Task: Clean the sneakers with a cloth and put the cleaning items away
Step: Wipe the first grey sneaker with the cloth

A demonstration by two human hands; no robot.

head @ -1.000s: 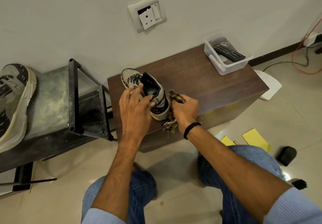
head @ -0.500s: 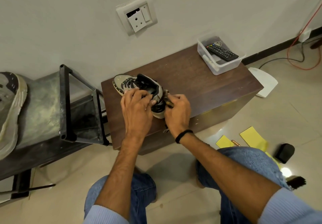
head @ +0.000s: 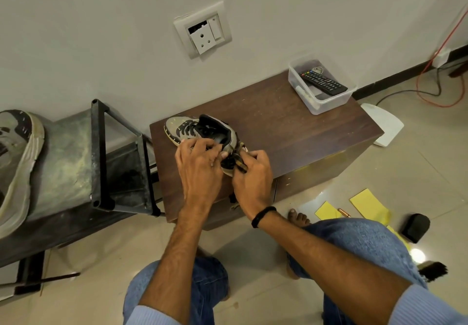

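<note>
A grey and black sneaker (head: 195, 128) stands on the dark wooden cabinet (head: 291, 132), its toe pointing left. My left hand (head: 200, 165) grips the near side of the shoe, fingers curled over its collar. My right hand (head: 253, 175) holds a dark patterned cloth (head: 239, 162) bunched against the shoe's heel. Most of the cloth is hidden in my fist. The second sneaker (head: 17, 162) lies on its side on a metal stand at the far left.
A clear plastic tub (head: 326, 102) with a remote control sits at the cabinet's back right corner. The black metal stand (head: 101, 152) adjoins the cabinet's left side. Yellow papers (head: 364, 203), a black object (head: 415, 227) and a brush (head: 433, 270) lie on the floor at right.
The right hand has drawn in to the shoe's heel with the cloth, whose hanging end is now bunched up. The left hand's fingers have curled tighter on the sneaker. The view has shifted.
</note>
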